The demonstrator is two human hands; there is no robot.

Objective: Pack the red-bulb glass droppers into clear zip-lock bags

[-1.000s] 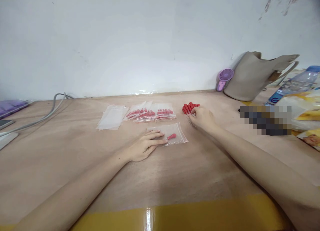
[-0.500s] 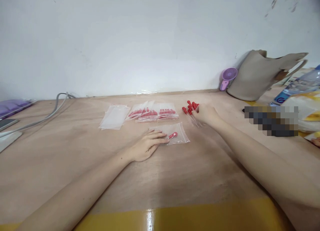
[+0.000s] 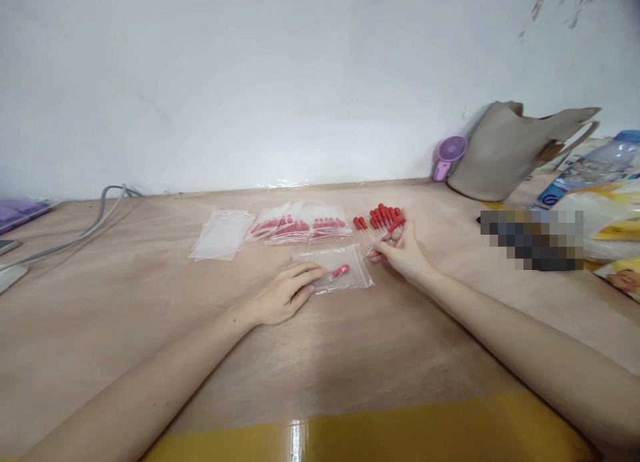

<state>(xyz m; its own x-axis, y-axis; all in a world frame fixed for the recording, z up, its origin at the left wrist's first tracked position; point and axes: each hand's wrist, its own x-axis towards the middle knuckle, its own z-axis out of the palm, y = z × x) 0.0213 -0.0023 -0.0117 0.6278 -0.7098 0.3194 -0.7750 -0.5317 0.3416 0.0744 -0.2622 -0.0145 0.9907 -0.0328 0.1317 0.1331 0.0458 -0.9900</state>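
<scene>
My left hand [image 3: 287, 292] lies with fingers stretched out on a clear zip bag [image 3: 356, 257], holding it against the table. Inside the bag are droppers [image 3: 341, 271] with red bulbs; how many I cannot tell. To the right of the bag's zip edge, my right hand [image 3: 400, 249] pinches a dropper [image 3: 397, 223], its red bulb pointing up and right and its clear tube toward the bag. Just behind that hand lies a bunch of loose droppers [image 3: 383, 212], with two more [image 3: 359, 222] to its left.
Filled bags [image 3: 290, 229] lie in overlapping piles behind the working bag. Flat clear bags [image 3: 221, 235] are stacked to their left. A purple fan [image 3: 451, 152], a grey bag [image 3: 495, 159] and a water bottle [image 3: 585, 169] stand at the right. A cable [image 3: 85, 234] crosses the left side.
My right hand has come from the loose bunch toward the zip bag, carrying a dropper. Two droppers now lie apart from the bunch. My left hand stays on the bag.
</scene>
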